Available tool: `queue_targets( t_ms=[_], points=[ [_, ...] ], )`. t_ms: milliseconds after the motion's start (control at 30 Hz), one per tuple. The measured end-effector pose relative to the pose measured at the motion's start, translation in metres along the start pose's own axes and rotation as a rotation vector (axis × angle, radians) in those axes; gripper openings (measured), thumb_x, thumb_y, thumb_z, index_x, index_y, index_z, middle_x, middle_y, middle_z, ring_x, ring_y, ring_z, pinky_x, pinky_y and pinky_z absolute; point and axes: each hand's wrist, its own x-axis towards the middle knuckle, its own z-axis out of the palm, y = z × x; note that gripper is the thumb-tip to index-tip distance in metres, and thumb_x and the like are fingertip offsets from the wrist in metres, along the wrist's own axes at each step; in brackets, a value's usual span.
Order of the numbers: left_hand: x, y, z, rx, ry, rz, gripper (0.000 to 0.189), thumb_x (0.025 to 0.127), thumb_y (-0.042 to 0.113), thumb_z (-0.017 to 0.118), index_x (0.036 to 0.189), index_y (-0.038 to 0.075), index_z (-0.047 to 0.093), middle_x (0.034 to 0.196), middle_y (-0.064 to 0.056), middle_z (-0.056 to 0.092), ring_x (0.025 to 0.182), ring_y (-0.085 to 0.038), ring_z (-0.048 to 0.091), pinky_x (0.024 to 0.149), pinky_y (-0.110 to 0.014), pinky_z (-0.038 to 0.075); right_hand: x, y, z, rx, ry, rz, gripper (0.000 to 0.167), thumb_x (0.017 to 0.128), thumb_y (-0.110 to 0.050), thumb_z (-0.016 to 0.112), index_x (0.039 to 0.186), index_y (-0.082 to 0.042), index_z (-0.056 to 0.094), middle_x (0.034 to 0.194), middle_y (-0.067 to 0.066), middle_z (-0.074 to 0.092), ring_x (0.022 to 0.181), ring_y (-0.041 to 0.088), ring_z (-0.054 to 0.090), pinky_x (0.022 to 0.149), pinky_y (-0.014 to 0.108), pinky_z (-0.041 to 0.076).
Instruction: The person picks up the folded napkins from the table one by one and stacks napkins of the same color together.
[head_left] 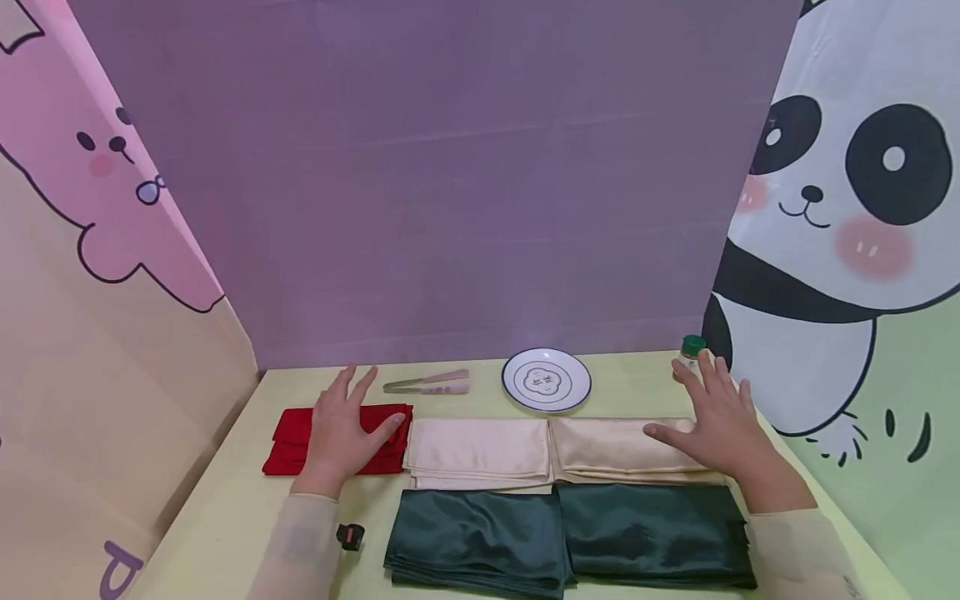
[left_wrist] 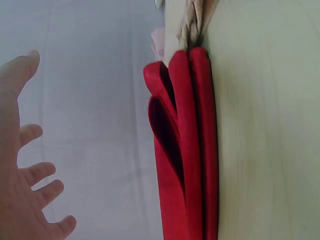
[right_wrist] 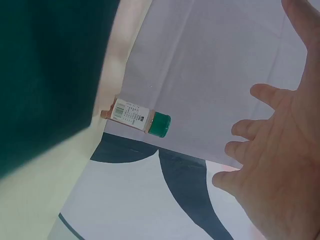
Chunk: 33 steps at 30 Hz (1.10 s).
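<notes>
My left hand [head_left: 343, 435] hovers over the folded red cloth [head_left: 392, 437], fingers spread and holding nothing. In the left wrist view the red cloth [left_wrist: 187, 145] shows its stacked folds, apart from the hand [left_wrist: 22, 175]. On the other side, my right hand [head_left: 722, 425] is held above the right end of a folded beige cloth [head_left: 615, 446], its fingers spread too. A small bottle with a green cap [head_left: 693, 344] stands behind that hand and is partly hidden by it. The right wrist view shows the labelled bottle [right_wrist: 132, 115] clear of the fingers.
A pale folded cloth [head_left: 477, 450] adjoins the beige one. Two dark green folded cloths [head_left: 476, 537] [head_left: 652, 533] lie in front. Pink-handled tongs [head_left: 427, 383] and a white plate [head_left: 546, 402] are at the back. A small black object [head_left: 350, 536] sits beside the left sleeve.
</notes>
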Motion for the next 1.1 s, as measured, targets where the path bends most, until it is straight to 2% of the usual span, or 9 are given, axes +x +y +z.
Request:
queue_targets(
  t_ms=[200,367,567,800,967,1100],
  points=[
    [0.001,0.009,0.0,-0.025,0.017,0.027,0.09,0.087,0.054,0.079,0.162,0.021,0.041,0.167,-0.015,0.03,0.15,-0.04,0.03,0.115,-0.071,0.027,-0.011,0.001,-0.009,-0.015,0.034,-0.022,0.109,0.08,-0.064,0.081,0.161,-0.009,0.032,0.17,0.031,0.009,0.157,0.049,-0.005,0.115,0.076,-0.011],
    [0.002,0.022,-0.002,-0.056,0.019,0.039,0.086,0.088,0.051,0.08,0.159,0.019,0.045,0.166,-0.011,0.034,0.147,-0.037,0.037,0.114,-0.068,0.033,-0.021,0.005,-0.016,-0.014,0.045,-0.035,0.111,0.081,-0.061,0.082,0.162,-0.007,0.029,0.17,0.031,0.008,0.158,0.048,-0.004,0.115,0.076,-0.01],
    [-0.002,0.035,0.002,-0.07,0.013,0.057,0.077,0.085,0.043,0.085,0.15,0.014,0.056,0.158,-0.013,0.046,0.138,-0.038,0.049,0.108,-0.065,0.043,-0.034,0.01,-0.021,-0.02,0.037,-0.017,0.113,0.083,-0.06,0.081,0.163,-0.003,0.026,0.169,0.032,0.009,0.157,0.05,-0.003,0.116,0.074,-0.011],
    [-0.005,0.05,0.004,-0.108,0.002,0.107,0.073,0.085,0.043,0.084,0.148,0.015,0.058,0.155,-0.012,0.049,0.136,-0.035,0.052,0.107,-0.062,0.046,-0.047,0.012,-0.023,-0.015,0.029,0.004,0.112,0.083,-0.059,0.081,0.161,0.0,0.028,0.169,0.032,0.01,0.156,0.051,0.0,0.116,0.075,-0.008],
    [-0.007,0.065,0.007,-0.145,-0.016,0.139,0.073,0.085,0.043,0.085,0.149,0.02,0.058,0.153,-0.01,0.053,0.134,-0.032,0.053,0.104,-0.057,0.05,-0.056,0.016,-0.025,0.028,0.028,0.003,0.102,0.085,-0.052,0.083,0.156,0.004,0.035,0.165,0.035,0.017,0.149,0.059,0.016,0.114,0.08,0.003],
    [-0.008,0.08,0.01,-0.185,-0.037,0.154,0.069,0.086,0.042,0.085,0.147,0.024,0.059,0.151,-0.005,0.054,0.133,-0.027,0.055,0.103,-0.053,0.052,-0.062,0.018,-0.028,0.05,-0.011,0.03,0.097,0.086,-0.049,0.084,0.153,0.006,0.039,0.159,0.038,0.025,0.137,0.064,0.03,0.104,0.084,0.024]
  ],
)
